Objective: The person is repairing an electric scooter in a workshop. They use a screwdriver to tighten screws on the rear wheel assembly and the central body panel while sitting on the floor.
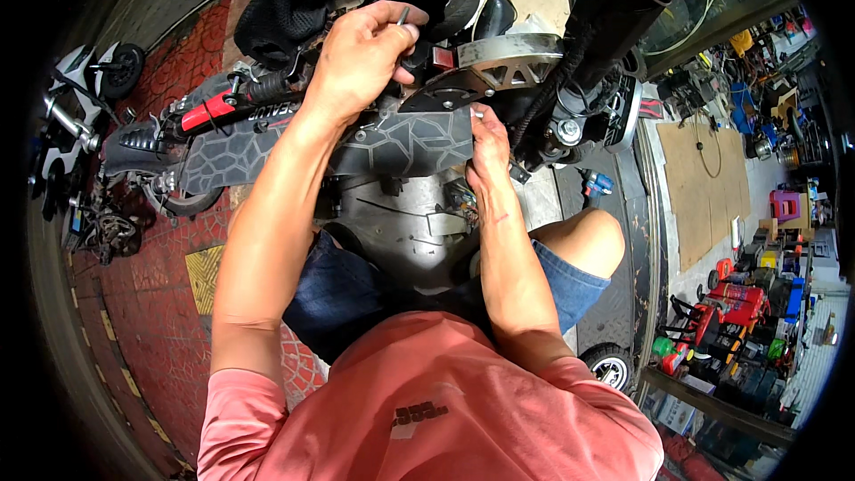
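Observation:
A black electric scooter deck [405, 141] with a grey cracked-line pattern lies crosswise before me. Over its far edge, my left hand [365, 53] is closed, thumb and fingers pinching a thin dark metal rod [403, 15] whose tip sticks up. A silver and black curved metal bracket [508, 49] rises just right of that hand. My right hand [490, 144] is closed around the right end of the deck, its fingertips partly hidden. A small shiny metal piece [478, 113] shows at its finger and thumb.
The scooter's black stem [614, 9] rises at the upper right beside a black mesh seat [285, 9]. A blue power tool [598, 183] lies right of my hand. A white scooter [85, 98] stands far left. Tools and parts crowd the right; a cardboard sheet [704, 187] lies there.

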The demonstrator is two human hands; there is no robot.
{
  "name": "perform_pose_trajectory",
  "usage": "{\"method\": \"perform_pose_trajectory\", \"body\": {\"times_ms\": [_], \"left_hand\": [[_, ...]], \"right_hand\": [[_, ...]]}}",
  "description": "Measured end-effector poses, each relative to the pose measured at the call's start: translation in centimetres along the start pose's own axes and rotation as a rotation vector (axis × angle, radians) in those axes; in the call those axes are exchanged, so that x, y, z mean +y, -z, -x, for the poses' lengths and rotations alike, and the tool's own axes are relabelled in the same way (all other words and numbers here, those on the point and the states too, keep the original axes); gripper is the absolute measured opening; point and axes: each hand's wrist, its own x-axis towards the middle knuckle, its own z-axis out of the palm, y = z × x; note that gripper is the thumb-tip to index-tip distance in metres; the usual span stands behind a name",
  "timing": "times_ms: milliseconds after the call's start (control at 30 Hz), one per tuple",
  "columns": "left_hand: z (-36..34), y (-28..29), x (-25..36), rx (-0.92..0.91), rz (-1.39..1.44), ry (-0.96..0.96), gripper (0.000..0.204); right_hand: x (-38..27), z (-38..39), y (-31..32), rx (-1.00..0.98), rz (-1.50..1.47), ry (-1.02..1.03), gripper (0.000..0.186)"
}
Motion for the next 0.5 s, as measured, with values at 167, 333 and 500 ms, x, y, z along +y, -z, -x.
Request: {"method": "perform_pose_trajectory", "body": {"times_ms": [167, 333, 500], "left_hand": [[0.0, 1.0, 0.6, -0.036, -0.493, -0.240, 0.032], [-0.5, 2.1, 1.4, -0.279, -0.620, -0.652, 0.005], [0.5, 1.3, 0.8, -0.109, -0.863, -0.673, 0.017]], "right_hand": [[-0.5, 0.3, -0.6, -0.003, 0.007, -0.019, 0.021], [0.1, -0.1, -0.2, -0.021, 0.005, -0.007, 0.024], [0.1, -0.2, -0.2, -0.004, 0.004, -0.002, 0.024]]}}
